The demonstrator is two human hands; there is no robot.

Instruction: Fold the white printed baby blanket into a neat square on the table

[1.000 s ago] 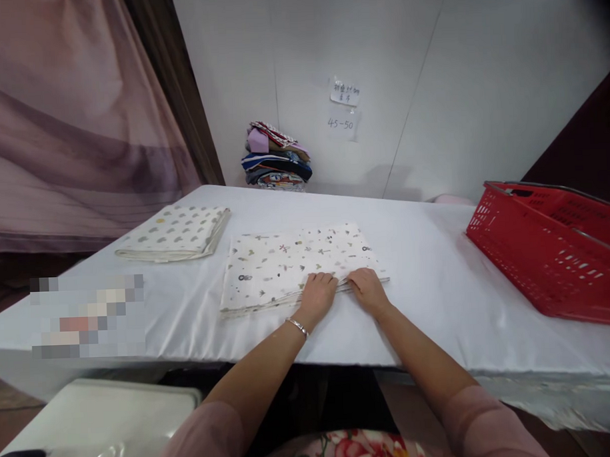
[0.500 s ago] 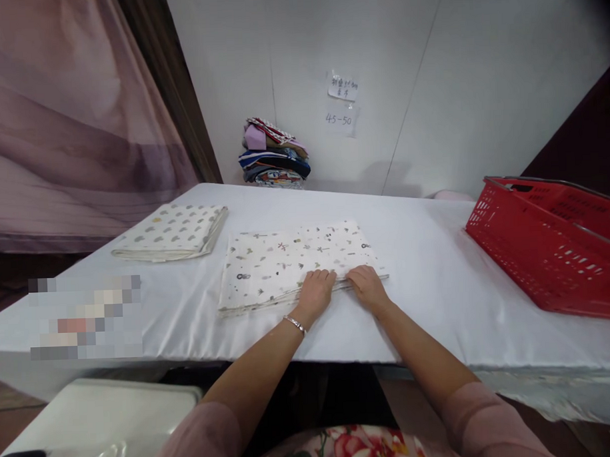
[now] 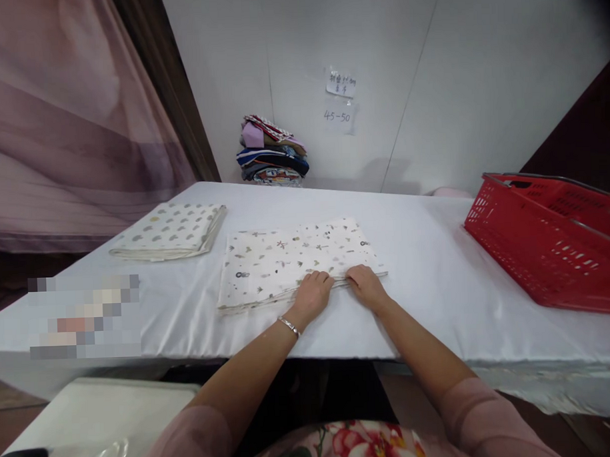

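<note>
A folded white cloth [image 3: 281, 259] with small grey, green and red prints lies flat in the middle of the table. My left hand [image 3: 314, 291], with a silver bracelet at the wrist, has its fingers closed over the cloth's near edge, right of the middle. Close beside it, my right hand [image 3: 365, 284] grips the same edge nearer the right corner. Both thumbs are hidden, and the layers of the near edge show between and beside the hands.
Left of it lies another folded cloth [image 3: 172, 230] with grey heart-like prints. A red plastic basket [image 3: 540, 247] stands on the right of the white-covered table [image 3: 427, 284]. Folded fabrics [image 3: 272, 153] are stacked by the wall behind. A pale lidded box [image 3: 106, 415] stands at lower left.
Both hands keep nearly the same places on the cloth's near edge. The whole view has shifted very slightly; the cloth looks the same.
</note>
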